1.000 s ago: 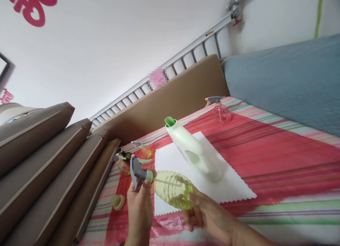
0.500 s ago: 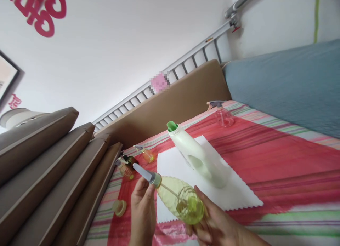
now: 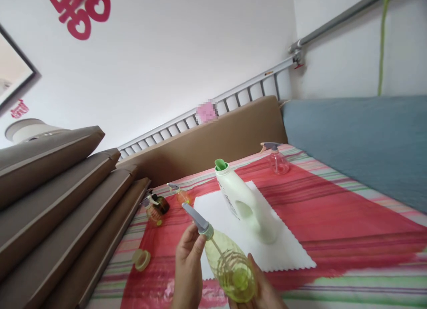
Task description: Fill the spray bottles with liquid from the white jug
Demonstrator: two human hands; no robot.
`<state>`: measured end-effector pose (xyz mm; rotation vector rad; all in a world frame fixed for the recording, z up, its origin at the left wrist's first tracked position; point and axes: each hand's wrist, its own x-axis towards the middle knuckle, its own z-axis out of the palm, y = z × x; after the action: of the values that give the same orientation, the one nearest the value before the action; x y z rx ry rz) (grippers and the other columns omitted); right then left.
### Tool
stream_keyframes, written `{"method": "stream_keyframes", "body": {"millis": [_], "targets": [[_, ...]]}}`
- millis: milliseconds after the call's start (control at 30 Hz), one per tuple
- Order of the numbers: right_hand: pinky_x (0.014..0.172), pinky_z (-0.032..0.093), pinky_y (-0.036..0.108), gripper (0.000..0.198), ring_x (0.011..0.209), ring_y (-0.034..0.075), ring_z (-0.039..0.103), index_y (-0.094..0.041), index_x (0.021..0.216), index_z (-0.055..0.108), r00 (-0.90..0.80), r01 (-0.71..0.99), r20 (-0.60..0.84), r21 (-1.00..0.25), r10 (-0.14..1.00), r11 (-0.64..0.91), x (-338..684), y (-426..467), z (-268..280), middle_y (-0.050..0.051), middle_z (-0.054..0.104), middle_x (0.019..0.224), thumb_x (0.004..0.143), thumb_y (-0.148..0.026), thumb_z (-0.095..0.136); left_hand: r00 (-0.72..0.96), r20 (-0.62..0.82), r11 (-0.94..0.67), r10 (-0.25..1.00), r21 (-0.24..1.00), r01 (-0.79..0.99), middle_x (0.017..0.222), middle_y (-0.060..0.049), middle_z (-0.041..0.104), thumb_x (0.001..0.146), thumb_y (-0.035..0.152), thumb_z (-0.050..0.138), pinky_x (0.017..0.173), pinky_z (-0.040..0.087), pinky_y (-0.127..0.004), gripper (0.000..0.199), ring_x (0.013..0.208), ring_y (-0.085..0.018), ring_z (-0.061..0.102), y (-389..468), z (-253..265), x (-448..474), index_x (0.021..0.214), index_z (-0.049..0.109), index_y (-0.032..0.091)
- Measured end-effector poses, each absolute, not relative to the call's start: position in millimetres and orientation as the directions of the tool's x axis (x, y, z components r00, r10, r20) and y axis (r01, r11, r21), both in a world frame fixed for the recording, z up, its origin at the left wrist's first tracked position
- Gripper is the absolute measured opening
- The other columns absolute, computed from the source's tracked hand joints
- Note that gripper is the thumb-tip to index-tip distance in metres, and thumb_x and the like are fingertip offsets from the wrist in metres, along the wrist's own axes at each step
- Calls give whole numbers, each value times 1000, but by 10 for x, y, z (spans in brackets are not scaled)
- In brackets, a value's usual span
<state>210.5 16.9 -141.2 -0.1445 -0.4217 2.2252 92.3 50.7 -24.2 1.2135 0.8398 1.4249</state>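
Between my hands is a see-through yellow spray bottle (image 3: 230, 260), tilted with its grey nozzle pointing up and left. A thin tube runs down inside it, and yellowish liquid lies in the bottom. My left hand (image 3: 189, 260) is closed on the green collar, thumb pressed against it. Around the lower body wraps my right hand (image 3: 265, 287), partly hidden behind the bottle. Just beyond stands a pale green detergent jug (image 3: 245, 202), uncapped, with its green pouring spout showing, on a white scalloped mat (image 3: 290, 255). A round yellowish cap (image 3: 142, 259) lies to the left.
On the red, striped cover (image 3: 313, 202) are an orange spray bottle (image 3: 183, 196), a dark bottle (image 3: 162, 205), another spray bottle (image 3: 153, 214) and a clear pink one (image 3: 278, 162). Brown padded panels (image 3: 66, 198) rise at left; a brown headboard (image 3: 213, 142) runs behind.
The camera view has shifted a little. The held spray bottle sits slightly lower and further right in view, its nozzle pointing more upward. Both hands keep their hold; the jug stays on the mat.
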Motion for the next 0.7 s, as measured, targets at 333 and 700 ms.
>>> {"method": "stream_keyframes", "body": {"millis": [333, 700], "targets": [[58, 48, 18, 68, 60, 10, 60, -18, 85, 69, -366, -829, -99, -416, 925, -373, 1897, -46, -1411, 3, 71, 70, 58, -79, 52, 79, 207, -189, 975, 963, -191, 85, -12, 72, 61, 32, 76, 81, 46, -35, 29, 86, -25, 64, 306, -28, 860, 83, 69, 14], [52, 46, 26, 69, 55, 16, 61, -15, 84, 66, -349, -491, -185, -798, 919, -348, 1845, -191, -1256, 7, 67, 66, 67, -78, 43, 239, 330, -290, 913, 939, -187, 102, -12, 68, 73, 34, 64, 87, 44, -38, 31, 96, -27, 60, 121, -172, 678, 99, 65, 17]]}}
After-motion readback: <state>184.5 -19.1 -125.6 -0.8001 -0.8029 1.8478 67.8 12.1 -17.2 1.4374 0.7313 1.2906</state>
